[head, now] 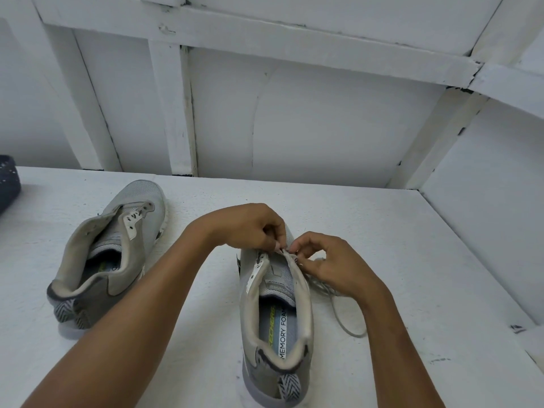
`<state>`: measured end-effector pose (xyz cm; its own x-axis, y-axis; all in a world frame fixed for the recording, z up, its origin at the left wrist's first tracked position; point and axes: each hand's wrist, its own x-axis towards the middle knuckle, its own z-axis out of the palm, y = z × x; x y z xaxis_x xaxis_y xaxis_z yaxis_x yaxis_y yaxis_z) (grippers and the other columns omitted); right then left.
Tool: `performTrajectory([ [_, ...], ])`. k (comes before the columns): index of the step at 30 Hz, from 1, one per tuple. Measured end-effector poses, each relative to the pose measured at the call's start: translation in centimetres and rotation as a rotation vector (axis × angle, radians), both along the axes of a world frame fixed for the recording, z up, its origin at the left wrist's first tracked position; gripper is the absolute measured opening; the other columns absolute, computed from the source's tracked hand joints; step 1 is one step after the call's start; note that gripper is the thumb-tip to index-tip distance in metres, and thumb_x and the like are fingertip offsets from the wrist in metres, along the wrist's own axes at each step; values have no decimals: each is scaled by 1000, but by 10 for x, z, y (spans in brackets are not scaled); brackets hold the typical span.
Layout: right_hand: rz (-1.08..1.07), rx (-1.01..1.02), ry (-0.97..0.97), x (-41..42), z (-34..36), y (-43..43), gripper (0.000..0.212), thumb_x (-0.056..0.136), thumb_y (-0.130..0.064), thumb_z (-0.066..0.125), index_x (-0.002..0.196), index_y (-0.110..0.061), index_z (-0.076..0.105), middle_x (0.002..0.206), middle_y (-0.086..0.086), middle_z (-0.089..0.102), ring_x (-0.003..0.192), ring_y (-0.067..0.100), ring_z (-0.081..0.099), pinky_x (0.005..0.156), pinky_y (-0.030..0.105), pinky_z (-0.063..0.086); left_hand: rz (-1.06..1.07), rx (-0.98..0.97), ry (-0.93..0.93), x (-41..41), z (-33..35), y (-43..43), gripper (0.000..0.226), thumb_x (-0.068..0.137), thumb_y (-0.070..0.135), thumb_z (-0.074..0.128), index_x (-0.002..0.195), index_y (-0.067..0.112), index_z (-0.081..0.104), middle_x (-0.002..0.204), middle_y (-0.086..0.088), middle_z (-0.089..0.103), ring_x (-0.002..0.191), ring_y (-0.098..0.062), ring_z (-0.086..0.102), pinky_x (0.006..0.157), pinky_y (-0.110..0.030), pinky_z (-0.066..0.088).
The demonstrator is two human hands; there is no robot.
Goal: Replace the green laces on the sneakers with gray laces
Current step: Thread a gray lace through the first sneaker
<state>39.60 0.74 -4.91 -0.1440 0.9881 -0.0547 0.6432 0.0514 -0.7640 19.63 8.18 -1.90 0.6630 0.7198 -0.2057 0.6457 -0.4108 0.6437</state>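
Two grey sneakers stand on a white table. The left sneaker (117, 245) has no lace in it, its heel toward me. The right sneaker (275, 313) stands in front of me, heel nearest. My left hand (250, 225) pinches the shoe's eyelet edge near the toe end of the tongue. My right hand (329, 263) pinches the grey lace (338, 307) at the same spot. The rest of that lace trails loose on the table to the right of the shoe. No green lace is in view.
The white table (412, 275) ends at a white panelled wall behind and a white side wall (485, 231) on the right. A dark blue perforated basket (7, 181) sits at the far left edge.
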Motion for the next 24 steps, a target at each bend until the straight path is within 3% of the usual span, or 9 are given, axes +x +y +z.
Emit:
performTrajectory([
  [4,82,-2,-17,2,4,-1,23,90,-14,64,96,-36,62,77,-11,65,68,-3,56,66,13,44,-1,20,56,3,3,-3,7,84,23,75,90,20,74,72,11,67,65,-3,56,67,-27,46],
  [8,121,-42,-1,-1,-1,-1,20,95,-9,54,95,-28,59,69,-7,52,53,4,40,53,19,33,24,48,76,6,0,-5,6,83,25,74,86,20,76,67,13,63,62,-5,52,62,-24,42],
  [13,81,-26,8,0,-2,2,14,96,-17,61,93,-31,63,66,-13,47,50,0,43,55,18,31,65,-1,31,5,-4,-4,9,85,24,72,76,26,74,61,15,61,60,-4,50,64,-27,43],
  [17,16,-6,19,-3,-4,3,12,95,-27,64,84,-33,65,64,-27,60,63,-11,53,66,18,37,107,-94,-14,7,-5,-4,9,83,18,70,77,16,77,67,5,67,66,-7,53,69,-30,44],
  [19,-28,-6,26,-7,-5,4,13,95,-29,64,82,-29,67,70,-19,66,64,-9,56,67,20,40,144,-128,-42,9,-5,-5,12,81,15,69,72,13,76,67,0,67,66,-10,54,69,-32,43],
  [22,-86,-162,109,-11,-4,5,24,96,-27,62,73,-19,61,57,-9,52,41,2,40,49,22,30,177,-150,-41,12,-6,-5,18,81,11,66,65,12,74,63,-1,65,63,-12,52,66,-31,41],
  [24,-151,-301,194,-12,-1,7,29,95,-25,63,68,-17,57,50,-5,39,40,10,29,44,20,21,163,-129,1,13,-5,-5,14,82,12,66,74,7,75,71,-8,69,65,-13,53,66,-31,42],
])
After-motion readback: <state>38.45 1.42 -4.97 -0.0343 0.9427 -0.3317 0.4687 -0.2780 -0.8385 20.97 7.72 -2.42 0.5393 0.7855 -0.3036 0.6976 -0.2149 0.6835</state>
